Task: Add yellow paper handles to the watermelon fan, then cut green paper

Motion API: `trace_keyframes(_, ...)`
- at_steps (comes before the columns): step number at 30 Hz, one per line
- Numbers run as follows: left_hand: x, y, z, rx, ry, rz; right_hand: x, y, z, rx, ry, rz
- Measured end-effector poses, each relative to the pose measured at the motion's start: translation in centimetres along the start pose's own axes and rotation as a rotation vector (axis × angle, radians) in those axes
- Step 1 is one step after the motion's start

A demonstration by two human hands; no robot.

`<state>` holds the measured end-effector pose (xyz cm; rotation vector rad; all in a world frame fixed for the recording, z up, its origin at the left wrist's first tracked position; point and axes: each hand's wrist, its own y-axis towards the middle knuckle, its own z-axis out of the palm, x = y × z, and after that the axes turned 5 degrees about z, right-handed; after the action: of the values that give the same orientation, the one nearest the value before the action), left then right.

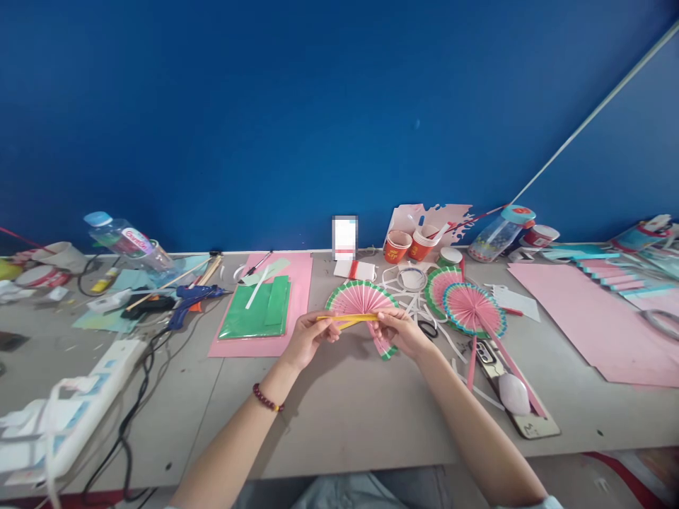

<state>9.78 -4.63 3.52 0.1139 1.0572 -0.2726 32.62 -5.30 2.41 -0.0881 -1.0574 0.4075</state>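
Two hands: left hand (312, 336) and right hand (402, 332) each pinch an end of the yellow strip (347, 319), likely to keep it straight.
Far side: pink fan (361, 297), spread on the table (344, 413).

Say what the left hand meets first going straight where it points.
Probably the right hand: the left hand points along the yellow strip both pinch. Depth unclear; the pink fan lies just beyond.

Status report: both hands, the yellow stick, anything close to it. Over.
Both shut: left hand and right hand each pinch one end of yellow stick, level above table. Folded pink fan piece under right hand. Open paper fan lies just behind.
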Motion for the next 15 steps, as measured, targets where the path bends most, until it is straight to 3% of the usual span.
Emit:
trace_keyframes(5,-0.9,0.5,-1.2,0.119,-0.141,-0.149,0.0,-0.3,-0.1,0.077,-0.051,0.035)
trace_keyframes(10,-0.6,0.1,-0.1,0.243,0.160,-0.435,-0.4,-0.8,1.0,0.255,-0.197,0.137)
trace_keyframes(13,-0.2,-0.5,1.1,0.355,0.302,-0.415,-0.6,-0.8,1.3,0.291,-0.300,0.149)
trace_keyframes(15,0.0,-0.8,1.5,0.367,0.371,-0.387,-0.5,-0.8,1.4,0.286,-0.368,0.145)
